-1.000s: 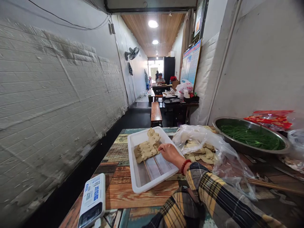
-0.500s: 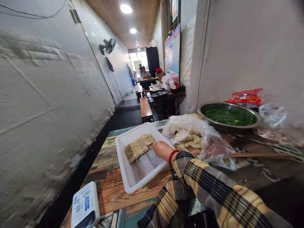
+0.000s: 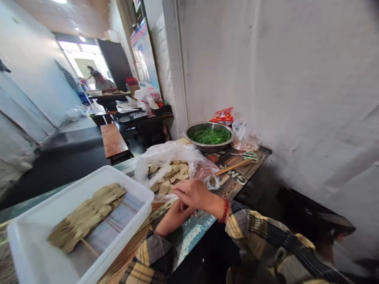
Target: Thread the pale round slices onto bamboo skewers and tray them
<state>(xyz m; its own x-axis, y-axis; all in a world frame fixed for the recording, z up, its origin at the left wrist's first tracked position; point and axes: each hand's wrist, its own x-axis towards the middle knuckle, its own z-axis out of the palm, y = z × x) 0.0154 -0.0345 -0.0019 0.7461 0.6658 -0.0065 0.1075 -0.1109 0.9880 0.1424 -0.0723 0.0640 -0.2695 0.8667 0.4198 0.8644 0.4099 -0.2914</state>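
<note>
My right hand (image 3: 197, 194) lies over my left hand (image 3: 173, 216) at the table's front edge, the two touching. The right fingers are bent and pressed together; the left ones are curled and partly covered by the right. Whatever may be between them is hidden. Just beyond, a clear plastic bag (image 3: 154, 154) lies open with many thin, flat tan slices (image 3: 174, 171) in it. At the left, a white plastic tray (image 3: 146, 195) holds skewers of overlapping tan slices (image 3: 89, 215), their bare sticks (image 3: 89, 247) pointing toward me.
Behind the bag stands a steel bowl (image 3: 209, 148) of long green vegetables. Green-handled scissors (image 3: 250, 156) and several wooden sticks (image 3: 232, 167) lie to its right, near a bag of pale pieces (image 3: 245, 142). A bench (image 3: 114, 141) and a seated person (image 3: 103, 83) are farther back.
My view has swung right, and the tray now appears lower left. My right hand has left the skewers in the tray and come together with my left hand by the bag.
</note>
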